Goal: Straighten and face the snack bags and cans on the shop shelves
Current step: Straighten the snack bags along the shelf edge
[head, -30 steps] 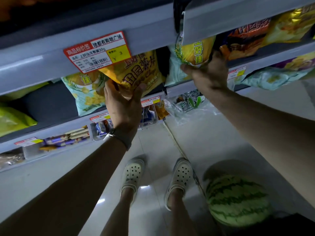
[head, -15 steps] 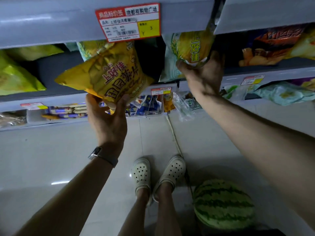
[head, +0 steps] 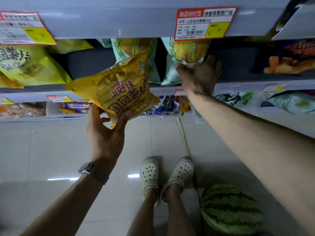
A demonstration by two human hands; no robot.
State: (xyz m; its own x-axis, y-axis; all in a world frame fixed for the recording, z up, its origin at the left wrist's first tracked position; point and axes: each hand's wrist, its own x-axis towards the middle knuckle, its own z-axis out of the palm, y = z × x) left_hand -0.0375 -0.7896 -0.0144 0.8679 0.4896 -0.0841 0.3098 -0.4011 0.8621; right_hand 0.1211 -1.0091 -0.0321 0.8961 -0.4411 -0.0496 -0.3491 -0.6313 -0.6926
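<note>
Left hand [head: 105, 138] pinches the slanted yellow chip bag [head: 117, 92] just before the shelf [head: 238, 86]; right hand [head: 199, 77] grips the shelved teal bag [head: 189, 50].

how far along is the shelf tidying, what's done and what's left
Done: little that shows; one teal bag stands facing out. In hand: the left hand holds a yellow chip bag off the shelf, tilted, and the right hand grips the bottom of a second teal bag. Left: the yellow-green bags at far left lie slumped, the dark bag lies askew, and no cans are in view.
</note>
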